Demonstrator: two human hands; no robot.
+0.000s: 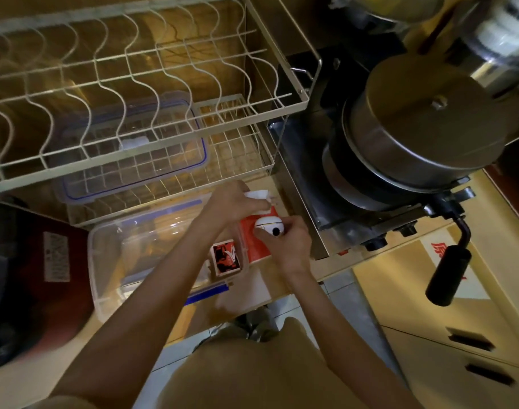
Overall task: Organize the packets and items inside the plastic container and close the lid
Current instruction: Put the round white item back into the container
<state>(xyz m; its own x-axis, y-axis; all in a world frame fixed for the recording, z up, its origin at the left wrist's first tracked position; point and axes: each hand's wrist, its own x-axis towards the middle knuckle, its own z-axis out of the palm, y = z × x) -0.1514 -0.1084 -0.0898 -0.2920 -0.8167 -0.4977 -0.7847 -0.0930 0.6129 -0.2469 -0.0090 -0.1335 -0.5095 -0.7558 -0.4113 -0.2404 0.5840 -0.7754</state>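
Plastic container (110, 255): clear, rectangular, open-topped, on the wooden counter at about 8 o'clock from frame centre; blue clip (206, 292) on its near side.
Container contents: a small red, black and white packet (226, 258) standing against the right-hand wall; other contents pale and too blurred to name.
Lid (128, 149): clear with a blue seal line, lying on the lower tier of the wire rack at 11 o'clock from the container, apart from it.
Wire rack (140, 72): cream, two tiers, wavy dividers on the upper tier; fills the frame from 9 to 12 o'clock.
Left hand (237, 202): closed, fingers pinching a white packet (259, 194) just past the container's far right corner.
Right hand (285, 243): closed around a small white round item with a black spot (270, 227), at 3 o'clock of the container's right wall.
Red packet (251, 237): flat, orange-red, lying under the round item and the right hand, just beside the container's right wall.
White sheet (252, 290): on the counter edge at 6 o'clock of the red packet.
Stove (302, 208): metal, at 3 o'clock of the hands.
Steel pot with lid (423, 128): stands on the stove at 2 o'clock.
Black handle (447, 276): points toward 5 o'clock below the pot.
Cardboard box (444, 290): tan with red printing, at 4 o'clock.
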